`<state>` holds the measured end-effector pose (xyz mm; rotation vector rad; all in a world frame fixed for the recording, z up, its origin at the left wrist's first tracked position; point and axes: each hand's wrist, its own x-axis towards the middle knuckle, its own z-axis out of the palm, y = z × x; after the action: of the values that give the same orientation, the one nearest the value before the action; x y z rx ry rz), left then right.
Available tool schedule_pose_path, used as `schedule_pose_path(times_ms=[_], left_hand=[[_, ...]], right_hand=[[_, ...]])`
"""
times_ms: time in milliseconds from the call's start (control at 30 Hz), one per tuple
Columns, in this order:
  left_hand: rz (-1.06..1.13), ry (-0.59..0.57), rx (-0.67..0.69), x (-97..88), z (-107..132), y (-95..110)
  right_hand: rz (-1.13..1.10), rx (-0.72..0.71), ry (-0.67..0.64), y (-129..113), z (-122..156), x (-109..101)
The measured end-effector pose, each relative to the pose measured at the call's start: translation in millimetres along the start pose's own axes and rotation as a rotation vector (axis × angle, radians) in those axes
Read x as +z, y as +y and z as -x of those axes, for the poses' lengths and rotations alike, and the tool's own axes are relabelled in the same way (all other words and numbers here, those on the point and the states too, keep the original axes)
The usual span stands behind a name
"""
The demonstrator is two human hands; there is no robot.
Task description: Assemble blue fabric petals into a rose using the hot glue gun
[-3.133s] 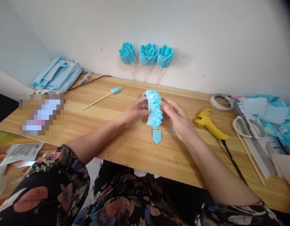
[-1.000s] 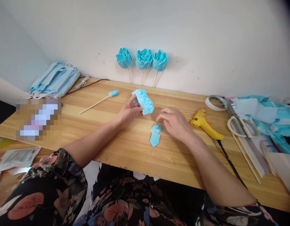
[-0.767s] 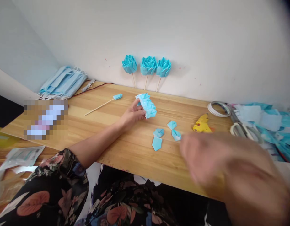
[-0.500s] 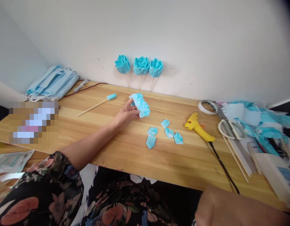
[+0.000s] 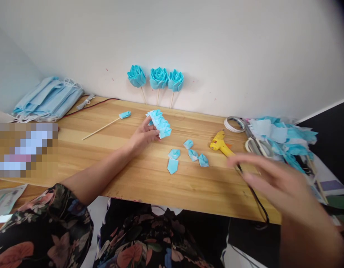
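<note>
Pinched in my left hand (image 5: 145,134) is a strip of folded blue petals (image 5: 161,124), tilted above the table's middle. My right hand (image 5: 278,182), blurred by motion, hangs over the front right with thumb and fingers apart. Close to its fingertips lies a yellow glue gun (image 5: 220,143), its black cord (image 5: 255,197) running to the front edge. Between the hands are several loose folded petals (image 5: 193,154). Left of the strip, a stick with one small blue bud (image 5: 125,114) rests on the wood.
Three blue fabric roses (image 5: 158,78) on sticks lean against the wall. Stacked face masks (image 5: 50,98) lie at the left. At the right are a tape roll (image 5: 233,124), scissors (image 5: 258,147) and blue-white scraps (image 5: 286,137). The wooden table (image 5: 149,178) ends in front of my body.
My right hand has come up from the lower right edge toward the glue gun, fingers spread. My left hand keeps its hold on the petal strip. The whole view has shifted slightly.
</note>
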<state>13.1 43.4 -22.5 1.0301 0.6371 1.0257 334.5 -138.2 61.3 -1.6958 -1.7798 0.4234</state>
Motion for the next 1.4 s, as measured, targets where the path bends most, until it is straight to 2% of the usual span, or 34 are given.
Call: schedule_pose_path(times_ms=[33,100,133,200,267,333,400,467,533,567,633,700,900,1000,1067,1200,1400], left_hand=[[-0.004,0.002,-0.002,0.6,0,1],[-0.006,0.01,-0.011,1.8,1,2],[-0.004,0.014,-0.014,2.2,1,2],[0.006,0.019,-0.017,2.2,0,3],[0.012,0.018,-0.018,1.3,-1,3],[0.01,0.017,-0.018,0.2,-1,3],[0.0,0.02,-0.013,-1.0,-2,2],[-0.012,0.023,-0.002,-2.2,-4,0],[-0.022,0.021,0.016,-3.6,-6,-3],[-0.029,0.017,0.028,-4.5,-7,-5],[-0.051,0.014,0.052,-6.3,-9,-7],[-0.088,0.012,0.066,-7.8,-10,-7],[-0.155,0.018,0.124,-9.3,-11,-6],[-0.18,0.029,0.129,-9.1,-11,-6],[-0.203,0.031,0.117,-8.2,-10,-5],[-0.245,0.03,0.091,-4.7,-6,-3],[-0.254,0.02,0.08,-1.2,-2,-2]], right_hand=[[0.142,-0.004,-0.056,9,-22,7],[0.408,0.01,-0.041,32,-56,21],[0.466,0.012,-0.078,45,-67,29],[0.5,-0.066,-0.168,70,-78,42],[0.534,-0.165,-0.162,88,-80,53],[0.562,-0.196,-0.136,96,-80,57],[0.534,-0.158,-0.117,92,-82,54],[0.404,-0.038,-0.11,79,-84,45],[0.134,0.173,-0.12,58,-87,33],[-0.075,0.269,-0.064,47,-89,28],[-0.451,0.314,0.012,25,-92,23],[-0.624,0.273,0.01,6,-95,28],[-0.804,0.212,-0.221,-31,-100,77],[-0.801,0.141,-0.293,-33,-97,99],[-0.756,0.083,-0.283,-30,-92,110],[-0.708,0.008,-0.256,-20,-82,122],[-0.62,0.029,-0.26,-14,-79,124]])
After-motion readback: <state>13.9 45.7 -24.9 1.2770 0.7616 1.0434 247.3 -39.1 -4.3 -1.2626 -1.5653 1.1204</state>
